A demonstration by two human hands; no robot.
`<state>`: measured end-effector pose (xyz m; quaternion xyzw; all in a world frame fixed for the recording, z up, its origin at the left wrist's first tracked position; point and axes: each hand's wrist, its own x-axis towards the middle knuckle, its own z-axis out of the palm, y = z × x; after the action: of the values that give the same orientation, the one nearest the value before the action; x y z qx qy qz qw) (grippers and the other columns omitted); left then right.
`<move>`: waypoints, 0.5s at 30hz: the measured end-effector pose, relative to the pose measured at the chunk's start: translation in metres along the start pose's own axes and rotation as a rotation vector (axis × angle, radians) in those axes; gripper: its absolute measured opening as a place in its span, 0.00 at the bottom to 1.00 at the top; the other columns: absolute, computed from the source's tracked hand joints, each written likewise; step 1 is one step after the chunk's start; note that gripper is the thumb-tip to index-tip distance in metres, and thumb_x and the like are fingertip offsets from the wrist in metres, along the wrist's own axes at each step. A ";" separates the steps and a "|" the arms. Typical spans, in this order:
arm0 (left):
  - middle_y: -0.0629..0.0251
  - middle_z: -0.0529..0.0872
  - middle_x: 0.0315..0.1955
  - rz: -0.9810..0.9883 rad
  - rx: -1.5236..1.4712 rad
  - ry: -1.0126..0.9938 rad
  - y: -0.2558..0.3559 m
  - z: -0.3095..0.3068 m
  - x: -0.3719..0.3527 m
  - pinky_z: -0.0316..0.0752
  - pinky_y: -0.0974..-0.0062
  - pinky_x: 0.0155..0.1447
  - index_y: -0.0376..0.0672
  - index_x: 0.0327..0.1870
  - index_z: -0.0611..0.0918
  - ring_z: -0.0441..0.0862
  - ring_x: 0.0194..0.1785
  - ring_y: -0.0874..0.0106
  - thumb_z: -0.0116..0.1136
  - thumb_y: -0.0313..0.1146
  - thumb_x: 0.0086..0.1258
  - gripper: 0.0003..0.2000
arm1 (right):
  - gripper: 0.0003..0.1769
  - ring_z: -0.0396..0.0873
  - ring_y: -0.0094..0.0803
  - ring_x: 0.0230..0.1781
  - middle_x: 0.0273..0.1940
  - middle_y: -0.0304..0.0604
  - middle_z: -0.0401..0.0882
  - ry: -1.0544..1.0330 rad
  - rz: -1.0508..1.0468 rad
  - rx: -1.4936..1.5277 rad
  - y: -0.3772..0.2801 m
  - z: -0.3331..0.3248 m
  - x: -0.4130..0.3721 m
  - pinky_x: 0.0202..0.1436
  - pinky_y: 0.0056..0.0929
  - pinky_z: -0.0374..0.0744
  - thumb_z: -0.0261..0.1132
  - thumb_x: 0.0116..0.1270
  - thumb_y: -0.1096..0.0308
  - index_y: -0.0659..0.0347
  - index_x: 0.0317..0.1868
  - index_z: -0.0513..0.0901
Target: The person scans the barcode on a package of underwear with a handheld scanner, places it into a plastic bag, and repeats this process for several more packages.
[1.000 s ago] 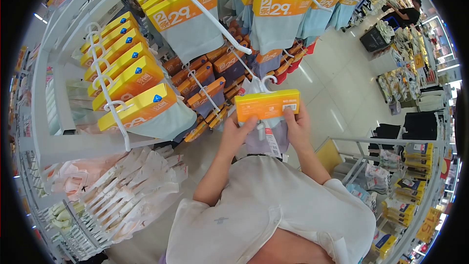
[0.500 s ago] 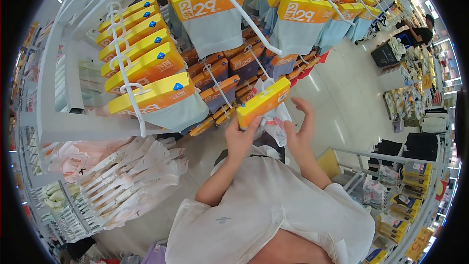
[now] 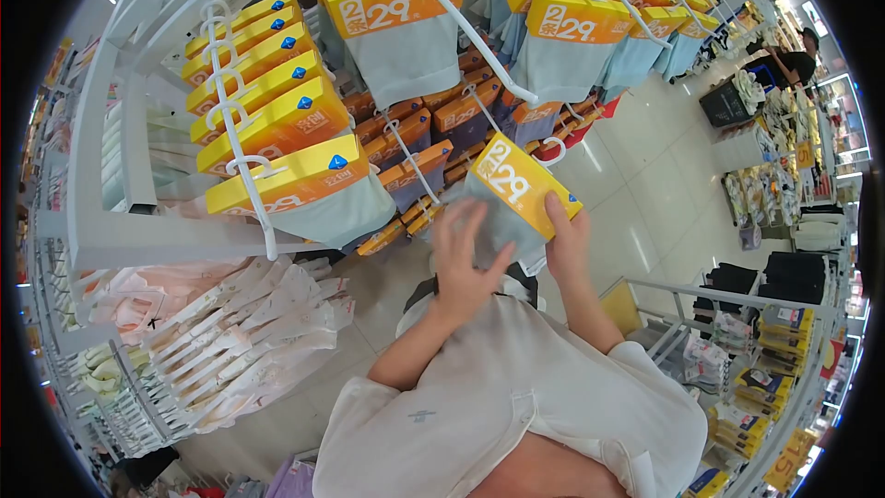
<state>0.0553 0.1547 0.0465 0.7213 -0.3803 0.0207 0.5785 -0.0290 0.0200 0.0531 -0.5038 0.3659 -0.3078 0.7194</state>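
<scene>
A yellow-orange hang card (image 3: 518,186) marked 29, with a white hook at its top, has a light grey-blue garment (image 3: 502,229) below it. My right hand (image 3: 567,238) is closed on the right end of this package. Beside the garment, my left hand (image 3: 464,258) has its fingers spread, slightly blurred, with nothing gripped between them. Up and to the left, similar yellow packages (image 3: 286,180) hang in a row on a white rod (image 3: 241,152). Part of a white tag shows under the held garment.
Above hang more yellow-carded packages (image 3: 396,5) on rods whose tips point at me. Pale clothes (image 3: 240,341) hang at the lower left. A metal rack (image 3: 682,293) with dark garments stands at the right. A person in black (image 3: 795,63) is at the far right.
The package has turned so its printed front faces me. My left hand has let go of it and opened; my right hand, open before, now grips its right end.
</scene>
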 end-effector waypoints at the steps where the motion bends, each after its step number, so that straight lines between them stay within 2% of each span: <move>1: 0.50 0.72 0.58 -0.053 0.015 0.081 -0.002 0.000 0.006 0.63 0.63 0.65 0.36 0.58 0.73 0.70 0.61 0.55 0.70 0.28 0.50 0.30 | 0.20 0.78 0.24 0.40 0.42 0.41 0.80 -0.018 0.009 0.013 -0.001 -0.001 0.000 0.44 0.23 0.75 0.65 0.65 0.62 0.70 0.49 0.76; 2: 0.51 0.73 0.57 -0.106 0.031 0.162 -0.005 -0.002 0.011 0.62 0.63 0.66 0.36 0.58 0.73 0.69 0.62 0.57 0.70 0.28 0.51 0.30 | 0.20 0.78 0.23 0.39 0.41 0.41 0.80 -0.037 0.020 0.026 -0.005 -0.001 -0.002 0.44 0.22 0.75 0.65 0.65 0.62 0.70 0.49 0.76; 5: 0.53 0.74 0.56 -0.369 -0.307 0.001 -0.027 -0.004 0.021 0.66 0.66 0.62 0.35 0.57 0.73 0.72 0.60 0.62 0.71 0.34 0.53 0.30 | 0.19 0.77 0.23 0.37 0.38 0.39 0.79 -0.105 0.036 -0.024 -0.006 -0.003 -0.003 0.43 0.21 0.75 0.65 0.65 0.62 0.69 0.48 0.76; 6: 0.54 0.78 0.53 -0.465 -0.422 -0.088 -0.030 -0.007 0.022 0.68 0.72 0.60 0.34 0.57 0.71 0.75 0.57 0.69 0.70 0.33 0.57 0.29 | 0.18 0.77 0.22 0.37 0.38 0.39 0.79 -0.128 0.039 -0.055 -0.006 -0.004 -0.003 0.42 0.20 0.74 0.65 0.65 0.63 0.69 0.47 0.76; 9: 0.57 0.79 0.51 -0.593 -0.522 -0.160 -0.017 -0.014 0.029 0.70 0.75 0.57 0.33 0.56 0.71 0.77 0.54 0.73 0.67 0.29 0.61 0.25 | 0.18 0.77 0.22 0.36 0.38 0.39 0.78 -0.126 0.037 -0.089 -0.002 -0.004 0.002 0.42 0.21 0.75 0.65 0.65 0.63 0.67 0.47 0.75; 12: 0.59 0.80 0.50 -0.662 -0.672 -0.158 -0.013 -0.012 0.022 0.72 0.77 0.55 0.34 0.55 0.72 0.78 0.52 0.75 0.66 0.27 0.62 0.22 | 0.17 0.77 0.22 0.36 0.38 0.39 0.78 -0.093 0.061 -0.014 -0.002 -0.005 0.003 0.42 0.21 0.76 0.65 0.65 0.62 0.66 0.47 0.75; 15: 0.60 0.82 0.48 -0.571 -0.721 -0.158 -0.015 -0.004 0.018 0.73 0.77 0.54 0.34 0.54 0.73 0.79 0.50 0.75 0.67 0.27 0.60 0.22 | 0.17 0.77 0.22 0.36 0.38 0.38 0.78 -0.073 0.109 0.055 -0.012 0.000 0.001 0.41 0.22 0.76 0.64 0.66 0.62 0.65 0.47 0.75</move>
<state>0.0785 0.1493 0.0441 0.5495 -0.1923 -0.3277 0.7441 -0.0294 0.0152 0.0639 -0.4741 0.3578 -0.2597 0.7614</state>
